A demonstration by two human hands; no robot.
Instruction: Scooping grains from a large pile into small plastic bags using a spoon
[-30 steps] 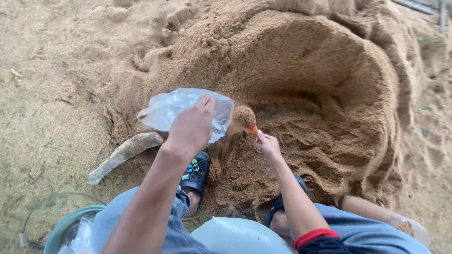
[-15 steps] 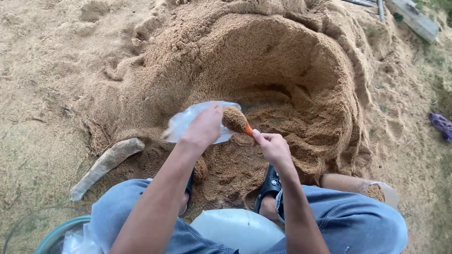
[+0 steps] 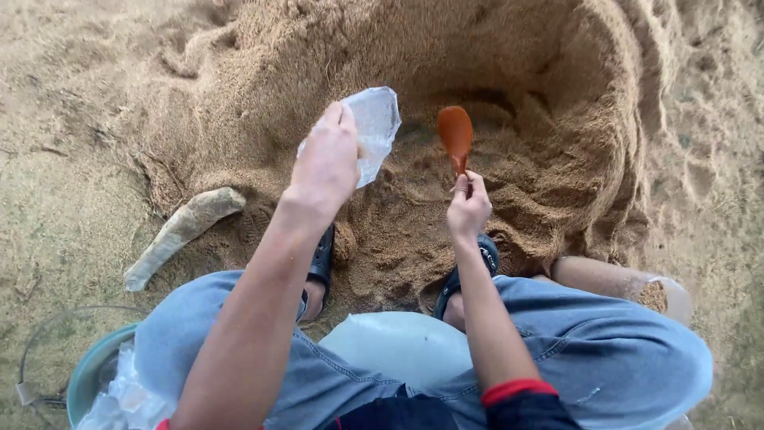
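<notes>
Head view. You crouched over a hollow scooped in a heap of fine sawdust-like husk (image 3: 509,72), knees in blue jeans at the bottom edge.

Your left hand (image 3: 326,159) was closed on a clear plastic bag (image 3: 372,127), pinched at its near edge; the bag stood up and away from the hand toward 1 o'clock, its mouth hard to make out. Your right hand (image 3: 468,209) gripped the handle of an orange-brown spoon (image 3: 455,134), whose long axis ran almost straight toward 12 o'clock, bowl at the far end. The bowl looked empty, though I could not be sure.

The spoon's bowl lay at 3 o'clock from the bag, near but not touching. The two hands were apart, the left higher in the frame, the right nearer your body.

A pale filled bag (image 3: 181,235) lay at 8 o'clock from the left hand. At 4 o'clock from the right hand another filled bag (image 3: 629,283) rested beside your knee. A green bucket (image 3: 91,374) was cut off at the lower left corner. Your sandals were mostly hidden by your arms.
</notes>
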